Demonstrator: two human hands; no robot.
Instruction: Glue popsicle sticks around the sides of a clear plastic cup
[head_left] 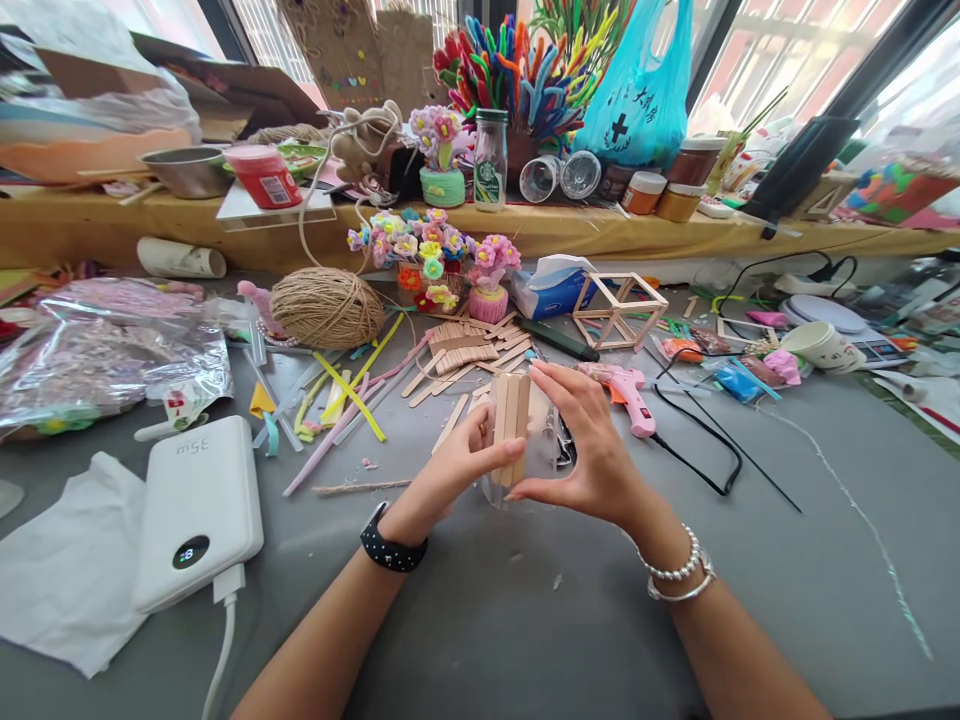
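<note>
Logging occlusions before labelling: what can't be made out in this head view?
All in the head view:
Left hand: several fingers hidden behind the wooden sticks and clear container.
White cable: cut off by the bottom edge.
Red tub: fine label print too small.
Plastic bag: cut off by the left edge; contents obscured by glare.

The sticks (pixel 510 415) and clear cup (pixel 541 455) hide most of the left hand's (pixel 454 465) fingers. The power bank (pixel 199 505) covers part of the tissue (pixel 71 565), cut off at left. The cable (pixel 224 640) leaves the bottom edge; the blue bag's (pixel 637 85) top is cropped.
</note>
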